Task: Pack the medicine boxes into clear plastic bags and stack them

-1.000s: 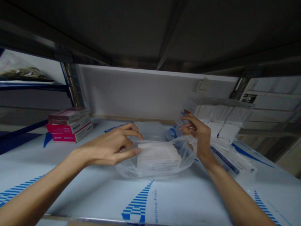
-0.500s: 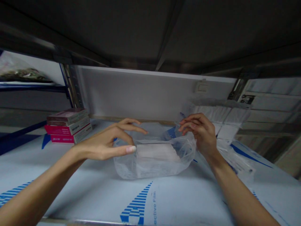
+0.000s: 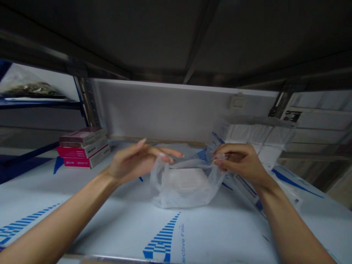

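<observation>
A thin translucent plastic bag (image 3: pixel 181 201) sits on the film-covered shelf, its mouth facing up. Inside it lies a stack of flat white items (image 3: pixel 189 179), too blurred to name. My right hand (image 3: pixel 242 161) pinches the gathered right edge of the bag between thumb and fingers. At the bag's upper left edge, my left hand (image 3: pixel 134 161) has its fingers stretched out and apart. Its fingertips reach over the rim and touch the plastic; a firm grip does not show.
Pink and white boxes (image 3: pixel 85 148) are stacked at the left. Bagged white packets (image 3: pixel 254 137) stand at the back right, with flat plastic packaging (image 3: pixel 287 192) in front. A dark shelf (image 3: pixel 154 40) hangs low overhead. A wall switch (image 3: pixel 238 102) is behind.
My left hand has moved right, reaching over the bag's left rim, which is pulled inward and up. My right hand has lowered slightly and closed on the bag's right edge.
</observation>
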Demonstrator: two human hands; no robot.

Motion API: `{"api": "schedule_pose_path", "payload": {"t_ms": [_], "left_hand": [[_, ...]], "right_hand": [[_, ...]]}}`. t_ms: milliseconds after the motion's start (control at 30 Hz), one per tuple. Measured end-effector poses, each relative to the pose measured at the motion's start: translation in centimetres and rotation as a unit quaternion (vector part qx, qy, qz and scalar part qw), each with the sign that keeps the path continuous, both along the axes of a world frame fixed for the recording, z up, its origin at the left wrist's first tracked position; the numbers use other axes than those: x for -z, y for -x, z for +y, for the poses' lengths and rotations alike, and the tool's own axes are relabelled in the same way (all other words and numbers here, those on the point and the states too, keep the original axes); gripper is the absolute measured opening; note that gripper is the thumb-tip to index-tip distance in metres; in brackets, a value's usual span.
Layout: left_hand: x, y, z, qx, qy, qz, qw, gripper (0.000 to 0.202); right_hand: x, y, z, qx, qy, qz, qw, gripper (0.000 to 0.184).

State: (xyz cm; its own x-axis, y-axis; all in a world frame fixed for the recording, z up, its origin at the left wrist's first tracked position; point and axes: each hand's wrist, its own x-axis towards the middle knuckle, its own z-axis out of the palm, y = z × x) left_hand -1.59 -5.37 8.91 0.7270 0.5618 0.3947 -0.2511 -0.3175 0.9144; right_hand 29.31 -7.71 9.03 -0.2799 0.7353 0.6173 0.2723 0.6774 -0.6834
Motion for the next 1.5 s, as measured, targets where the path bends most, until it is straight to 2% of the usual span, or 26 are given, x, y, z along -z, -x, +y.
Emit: {"api": "schedule_pose_path", "payload": {"t_ms": [67, 133, 200, 300, 400, 500, 633, 833, 1000, 1167, 1267, 1333, 1400, 1467, 1500], "left_hand": [[1.0, -1.7, 0.3, 0.023, 0.066, -0.016, 0.997, 0.053], [1.5, -3.6, 0.6, 0.015, 0.072, -0.001, 0.997, 0.058], [1.5, -5.4, 0.8, -0.005, 0.036, 0.052, 0.998, 0.051], [1.6, -7.6, 1.1, -0.028, -0.059, 0.14, 0.988, 0.025], [2.4, -8.7, 1.4, -0.067, -0.088, 0.148, 0.983, 0.042], [3.5, -8.9, 1.7, -0.1, -0.054, 0.1, 0.988, 0.057], [4.2, -8.7, 1.8, -0.11, -0.043, 0.07, 0.991, 0.056], [4.3, -8.5, 1.7, -0.108, -0.034, 0.023, 0.993, 0.044], [4.3, -8.3, 1.4, -0.095, 0.006, 0.007, 0.995, 0.037], [4.0, -8.2, 1.1, -0.122, 0.05, -0.013, 0.991, 0.035], [3.7, -8.0, 1.1, -0.138, 0.045, -0.003, 0.989, 0.03], [3.4, -7.7, 1.1, -0.156, 0.014, 0.005, 0.988, 0.024], [3.2, -7.4, 0.9, -0.193, -0.064, 0.019, 0.979, 0.016], [3.1, -7.0, 0.8, -0.24, -0.209, 0.039, 0.947, 0.007], [3.1, -6.8, 0.7, -0.258, -0.296, 0.046, 0.919, 0.007]], "right_hand": [[-0.5, 0.6, 0.0, -0.013, -0.016, 0.006, 1.0, 0.021], [-1.2, 1.6, 0.2, -0.032, -0.05, -0.03, 0.998, 0.016], [-1.8, 2.8, 0.6, -0.047, -0.088, -0.079, 0.992, 0.013], [-2.3, 4.4, 1.7, -0.045, -0.127, -0.127, 0.983, 0.014], [-1.9, 4.8, 2.8, -0.026, -0.128, -0.109, 0.985, 0.012], [-0.7, 4.1, 3.4, -0.01, -0.073, -0.046, 0.996, 0.023], [0.9, 2.8, 3.2, -0.025, 0.003, -0.035, 0.999, 0.022], [1.9, 2.5, 2.5, -0.007, -0.015, -0.027, 0.999, 0.016], [2.2, 2.5, 2.1, -0.005, 0.005, -0.035, 0.999, 0.017], [1.8, 2.4, 1.4, -0.069, 0.019, -0.048, 0.996, 0.014], [1.9, 2.7, 1.3, -0.067, -0.036, -0.109, 0.991, 0.011], [2.3, 3.2, 1.6, -0.019, -0.08, -0.104, 0.991, 0.009], [2.9, 3.6, 2.0, 0.022, -0.101, -0.055, 0.993, 0.013], [3.4, 3.9, 2.4, 0.019, -0.095, -0.015, 0.995, 0.018], [3.6, 3.9, 2.5, -0.002, -0.082, -0.009, 0.997, 0.022]]}}
